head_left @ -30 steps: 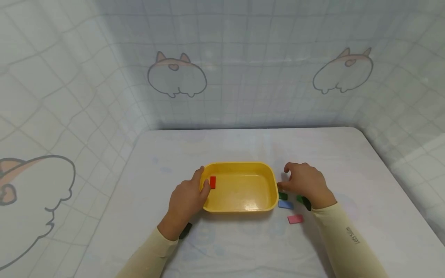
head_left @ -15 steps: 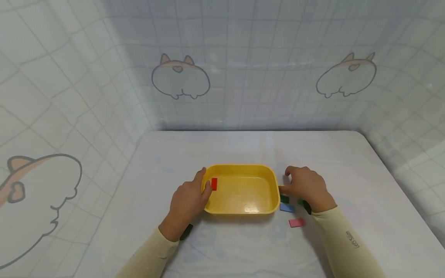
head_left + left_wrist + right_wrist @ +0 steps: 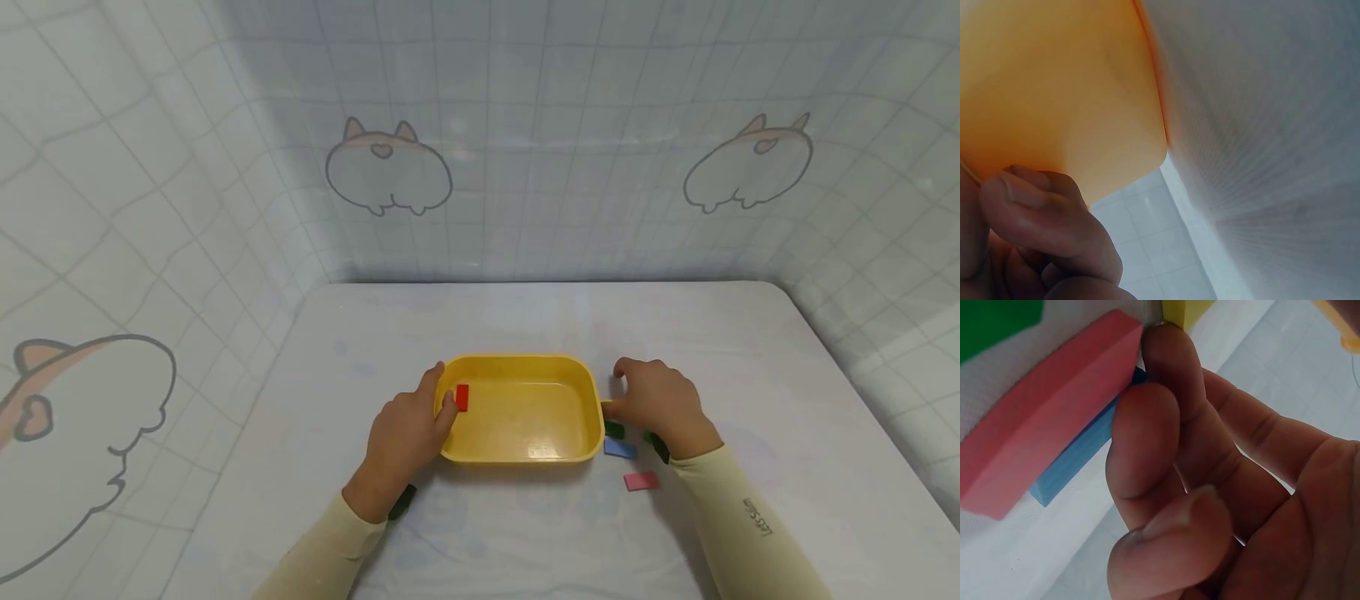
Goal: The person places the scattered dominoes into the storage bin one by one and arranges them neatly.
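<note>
In the head view, my left hand holds the left side of a shallow yellow tray, thumb over the rim. Curled fingers show against the tray's outer wall in the left wrist view. A small red block lies inside by the thumb. My right hand is low beside the tray's right end, fingers bent. In the right wrist view its fingertips meet at a yellow block; I cannot tell whether they pinch it. A pink block and blue block lie beside them.
Green blocks lie near the right hand, with a flat blue block and a pink block in front. A dark green piece sits by the left wrist. White cloth covers the table, and patterned fabric walls surround it.
The head view has shifted slightly. The right hand has settled against the tray's right end, and a yellow edge now shows at its fingertips. The left hand keeps its hold on the tray.
</note>
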{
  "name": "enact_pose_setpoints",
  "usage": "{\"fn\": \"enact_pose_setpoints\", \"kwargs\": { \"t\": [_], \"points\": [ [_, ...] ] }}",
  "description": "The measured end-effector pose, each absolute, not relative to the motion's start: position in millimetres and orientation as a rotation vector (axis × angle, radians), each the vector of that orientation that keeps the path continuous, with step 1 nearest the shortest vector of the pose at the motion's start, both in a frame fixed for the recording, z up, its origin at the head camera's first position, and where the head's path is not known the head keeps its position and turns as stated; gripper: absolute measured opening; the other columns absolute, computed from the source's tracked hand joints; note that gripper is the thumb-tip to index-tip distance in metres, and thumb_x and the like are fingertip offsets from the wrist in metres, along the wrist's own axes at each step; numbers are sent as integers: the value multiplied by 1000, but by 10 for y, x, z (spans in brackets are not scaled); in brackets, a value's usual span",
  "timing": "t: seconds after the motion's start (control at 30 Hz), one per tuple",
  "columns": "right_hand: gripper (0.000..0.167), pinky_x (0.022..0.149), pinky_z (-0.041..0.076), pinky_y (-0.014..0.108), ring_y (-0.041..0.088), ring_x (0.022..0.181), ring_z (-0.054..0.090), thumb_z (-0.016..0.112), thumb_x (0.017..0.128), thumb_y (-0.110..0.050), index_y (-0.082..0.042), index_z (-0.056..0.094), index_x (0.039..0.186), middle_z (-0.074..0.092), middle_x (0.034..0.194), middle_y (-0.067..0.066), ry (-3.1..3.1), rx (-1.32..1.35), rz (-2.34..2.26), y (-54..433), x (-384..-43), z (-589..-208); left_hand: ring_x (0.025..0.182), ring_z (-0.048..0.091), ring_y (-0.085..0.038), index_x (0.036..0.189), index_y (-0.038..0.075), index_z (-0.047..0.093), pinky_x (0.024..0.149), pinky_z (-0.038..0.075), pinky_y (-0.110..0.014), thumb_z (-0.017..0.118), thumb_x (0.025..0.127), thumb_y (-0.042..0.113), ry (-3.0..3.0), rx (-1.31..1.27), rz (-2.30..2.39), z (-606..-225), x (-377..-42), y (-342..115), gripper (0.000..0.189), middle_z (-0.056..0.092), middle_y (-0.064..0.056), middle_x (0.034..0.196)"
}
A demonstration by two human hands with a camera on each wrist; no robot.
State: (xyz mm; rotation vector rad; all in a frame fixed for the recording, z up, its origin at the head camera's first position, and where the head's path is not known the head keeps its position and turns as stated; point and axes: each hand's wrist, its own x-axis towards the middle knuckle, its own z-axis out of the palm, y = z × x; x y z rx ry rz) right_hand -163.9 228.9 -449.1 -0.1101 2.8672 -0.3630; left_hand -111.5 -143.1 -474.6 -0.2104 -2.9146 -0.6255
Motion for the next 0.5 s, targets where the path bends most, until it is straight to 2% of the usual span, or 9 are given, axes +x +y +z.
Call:
{"fn": "enact_pose_setpoints", "kwargs": {
  "t": [0.5],
  "points": [
    [76,60,53,42,25,73,60,84,74,-65,-11,69,124,71,95,5,2861,-115,-370,2301,-1675,-4510,39,32,-16,154,8,51,39,30,-29,54,106,37,-2928,-204,-618,-4736,-1123,-1419,56,39,1,50]
  ]
}}
